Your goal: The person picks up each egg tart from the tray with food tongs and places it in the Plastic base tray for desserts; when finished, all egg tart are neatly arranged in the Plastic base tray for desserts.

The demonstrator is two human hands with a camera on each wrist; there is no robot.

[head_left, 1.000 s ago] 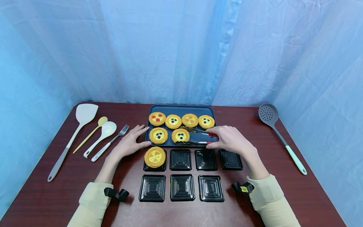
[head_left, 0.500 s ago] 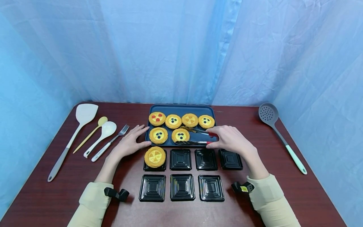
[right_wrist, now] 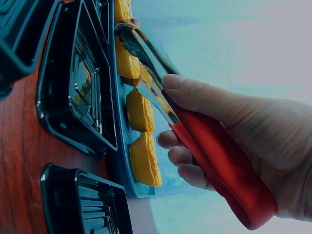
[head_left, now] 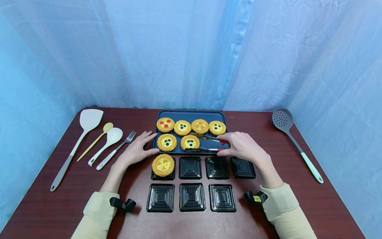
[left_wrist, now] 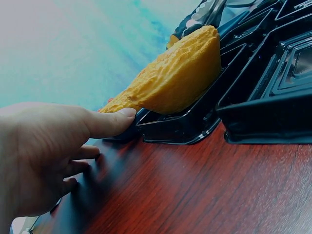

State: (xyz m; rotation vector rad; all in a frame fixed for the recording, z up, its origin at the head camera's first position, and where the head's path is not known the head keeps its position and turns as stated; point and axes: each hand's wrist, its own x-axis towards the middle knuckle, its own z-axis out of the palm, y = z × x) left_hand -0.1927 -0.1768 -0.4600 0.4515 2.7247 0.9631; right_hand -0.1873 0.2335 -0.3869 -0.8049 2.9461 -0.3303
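The left hand (head_left: 138, 150) lies loosely spread, thumb and fingertips at the left edge of a dark blue tray (head_left: 191, 115), and holds nothing. The right hand (head_left: 243, 146), at the tray's near right, grips a pair of tongs (right_wrist: 219, 161) by their red handles, thumb on one side and fingers on the other. The tongs' arms stand apart and point left, one on the far side and one on the near side of a blueberry tart (head_left: 190, 142) on the tray; whether they touch it, I cannot tell. A second blueberry tart (head_left: 166, 142) sits to its left. Behind these runs a row of four: a red-topped tart (head_left: 165, 124), a blueberry one, an orange-topped tart (head_left: 200, 126) and another blueberry one.

Just nearer than the tray, black containers (head_left: 192, 197) stand in two rows, four far and three near. The leftmost of the far row bears a tart with yellow wedges (head_left: 163, 165). On the left of the table (head_left: 256, 121) lie a spatula (head_left: 91, 119), a yellow spoon (head_left: 108, 127), a white spoon (head_left: 114, 136) and a fork (head_left: 106, 160); on the right, a skimmer (head_left: 282, 119). Blue curtains (head_left: 179, 56) hang behind.
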